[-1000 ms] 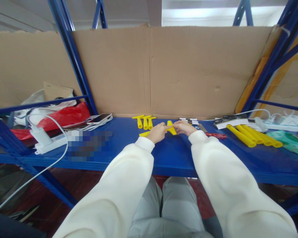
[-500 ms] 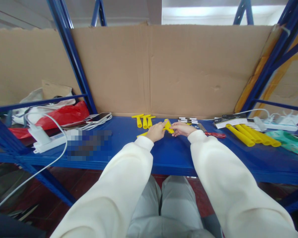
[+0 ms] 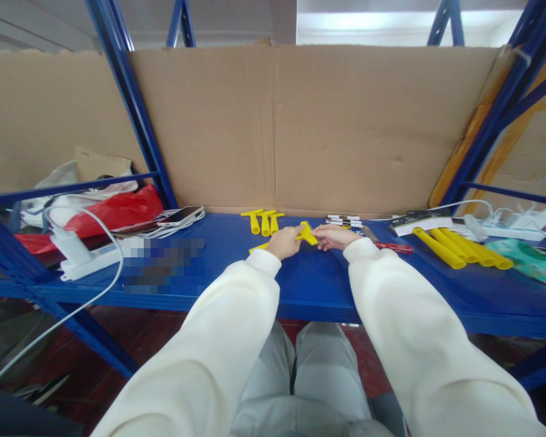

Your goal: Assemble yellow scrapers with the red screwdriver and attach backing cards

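My left hand (image 3: 284,243) is closed round the handle of a yellow T-shaped scraper (image 3: 307,233). The tail of its handle sticks out to the left, below the wrist. At the wide head, the fingers of my right hand (image 3: 331,237) pinch the right edge; any small part between these fingertips is hidden. Behind my left hand lie several more yellow T-shaped scrapers (image 3: 266,222) in a row. Just past my right hand are small white-and-black packets (image 3: 343,218) and a tool with a red handle (image 3: 395,247), partly covered by my sleeve.
Several yellow tubes (image 3: 441,249) lie at the right beside a black-and-white box (image 3: 421,222) and a green packet (image 3: 530,260). On the left are a phone (image 3: 182,215), a white power strip (image 3: 93,261) and a red bag (image 3: 122,212). Cardboard (image 3: 346,127) backs the blue shelf (image 3: 318,291).
The scraper's head has tilted slightly between my hands, and my right fingertips have shifted a little at its edge. Both hands keep their hold; everything else stays in place.
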Motion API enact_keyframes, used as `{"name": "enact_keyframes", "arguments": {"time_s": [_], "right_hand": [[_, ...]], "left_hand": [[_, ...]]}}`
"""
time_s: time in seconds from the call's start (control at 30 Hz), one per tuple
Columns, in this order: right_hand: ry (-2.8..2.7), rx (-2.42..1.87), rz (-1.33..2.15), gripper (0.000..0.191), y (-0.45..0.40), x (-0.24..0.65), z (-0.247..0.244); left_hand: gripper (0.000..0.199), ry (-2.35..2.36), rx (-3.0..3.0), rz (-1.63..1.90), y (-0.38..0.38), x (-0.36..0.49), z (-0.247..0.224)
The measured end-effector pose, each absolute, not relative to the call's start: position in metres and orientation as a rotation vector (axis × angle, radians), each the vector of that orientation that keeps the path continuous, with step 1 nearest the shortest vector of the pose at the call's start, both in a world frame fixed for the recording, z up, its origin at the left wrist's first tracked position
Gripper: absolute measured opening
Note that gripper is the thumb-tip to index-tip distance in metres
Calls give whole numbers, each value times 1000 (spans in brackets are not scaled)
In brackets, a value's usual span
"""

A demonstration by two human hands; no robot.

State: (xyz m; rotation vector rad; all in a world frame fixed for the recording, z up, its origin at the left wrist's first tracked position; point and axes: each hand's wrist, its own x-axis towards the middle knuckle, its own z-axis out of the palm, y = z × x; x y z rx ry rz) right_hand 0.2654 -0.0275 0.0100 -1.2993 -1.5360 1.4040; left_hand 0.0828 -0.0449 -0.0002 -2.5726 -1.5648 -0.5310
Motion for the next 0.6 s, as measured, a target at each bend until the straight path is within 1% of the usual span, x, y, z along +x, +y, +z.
{"name": "enact_keyframes", "arguments": {"time_s": [0.07, 0.1, 0.2, 0.23, 0.27, 0.3, 0.37, 0.5, 0.6], "right_hand": [[-1537, -1362, 1309, 12, -23, 281, 13], [-1507, -1445, 1163, 12, -20, 291, 14], [-1379, -1832, 423, 10, -14, 324, 13], [-1362, -1921, 195, 15, -13, 334, 11], [-1346, -1999, 51, 22, -12, 343, 9], [-1331, -2076, -25, 28, -11, 350, 6], [-1344, -2199, -82, 32, -11, 359, 1], [-1413, -2328, -80, 30, -9, 360, -4], [-1464, -2363, -72, 32, -9, 357, -4]], "left_hand": [[50, -1594, -2578, -521, -45, 83, 0], [50, -1608, -2580, -509, -46, 83, 0], [52, -1629, -2587, -472, -46, 83, 1], [52, -1631, -2592, -466, -46, 83, 1], [52, -1632, -2597, -462, -46, 83, 1], [52, -1631, -2603, -459, -46, 83, 1], [52, -1627, -2621, -443, -45, 83, 0], [53, -1634, -2663, -345, -44, 83, -1], [53, -1643, -2667, -303, -45, 83, 0]]}}
